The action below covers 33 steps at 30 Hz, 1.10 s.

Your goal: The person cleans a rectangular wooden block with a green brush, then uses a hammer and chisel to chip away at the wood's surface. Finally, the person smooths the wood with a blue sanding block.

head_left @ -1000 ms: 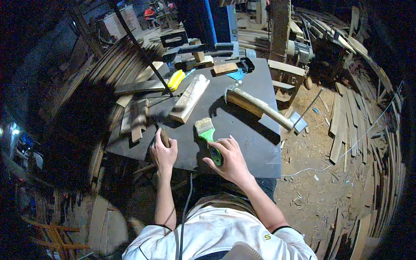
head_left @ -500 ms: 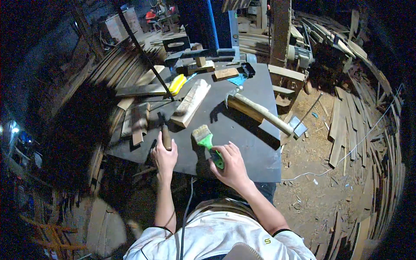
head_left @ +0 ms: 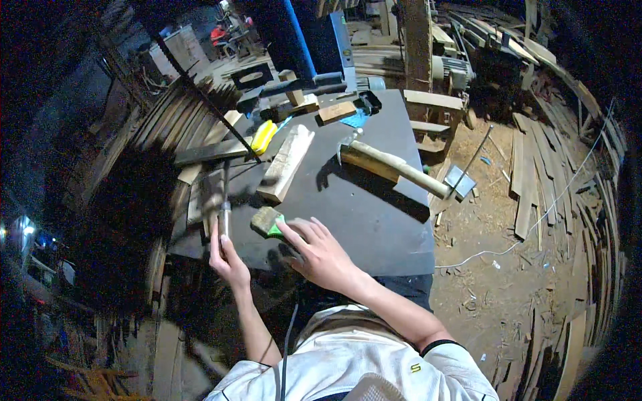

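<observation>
Centre-left of frame: the right hand [head_left: 321,250], earlier gripping the green-handled brush [head_left: 269,224], now lies over it with fingers spread, while the left hand [head_left: 226,257] has closed around a thin metal tool [head_left: 224,212] at the dark table's [head_left: 374,214] edge.

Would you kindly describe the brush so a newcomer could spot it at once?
Find the dark table amid the stacked planks. At its near edge, just ahead of the right hand, lies the brush. It alone has a bright green handle and a pale bristle block; the hammer beyond it is plain wood.
</observation>
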Available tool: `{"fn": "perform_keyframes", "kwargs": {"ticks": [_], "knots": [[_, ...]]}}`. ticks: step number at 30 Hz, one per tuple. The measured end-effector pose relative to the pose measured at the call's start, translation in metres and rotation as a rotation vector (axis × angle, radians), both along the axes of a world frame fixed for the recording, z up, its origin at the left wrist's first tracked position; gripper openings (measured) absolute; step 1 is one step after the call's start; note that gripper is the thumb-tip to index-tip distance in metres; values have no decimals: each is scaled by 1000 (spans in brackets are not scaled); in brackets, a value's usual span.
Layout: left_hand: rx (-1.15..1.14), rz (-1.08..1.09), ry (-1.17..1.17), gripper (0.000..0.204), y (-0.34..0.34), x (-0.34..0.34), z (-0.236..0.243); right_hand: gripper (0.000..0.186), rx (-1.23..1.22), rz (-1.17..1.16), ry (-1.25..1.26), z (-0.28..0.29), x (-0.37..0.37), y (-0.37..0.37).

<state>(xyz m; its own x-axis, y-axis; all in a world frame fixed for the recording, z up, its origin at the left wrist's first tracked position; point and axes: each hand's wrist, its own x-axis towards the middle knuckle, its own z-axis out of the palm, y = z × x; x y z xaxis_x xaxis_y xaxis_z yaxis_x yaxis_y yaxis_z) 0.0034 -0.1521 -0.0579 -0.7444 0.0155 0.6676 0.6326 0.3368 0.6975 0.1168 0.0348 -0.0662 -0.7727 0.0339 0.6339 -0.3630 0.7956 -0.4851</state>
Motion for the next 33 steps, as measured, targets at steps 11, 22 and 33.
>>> {"fn": "perform_keyframes", "kwargs": {"ticks": [11, 22, 33], "knots": [[-262, -378, 23, 50, 54, 81, -9, 65, -61, -13, 111, 12, 34, 22], [-210, -444, 157, 54, 79, 41, 31, 36, -235, -235, 573, 1, 58, 66], [-603, 54, 41, 78, 78, -47, 13, 45, -245, -163, 366, 3, 73, 74]]}}
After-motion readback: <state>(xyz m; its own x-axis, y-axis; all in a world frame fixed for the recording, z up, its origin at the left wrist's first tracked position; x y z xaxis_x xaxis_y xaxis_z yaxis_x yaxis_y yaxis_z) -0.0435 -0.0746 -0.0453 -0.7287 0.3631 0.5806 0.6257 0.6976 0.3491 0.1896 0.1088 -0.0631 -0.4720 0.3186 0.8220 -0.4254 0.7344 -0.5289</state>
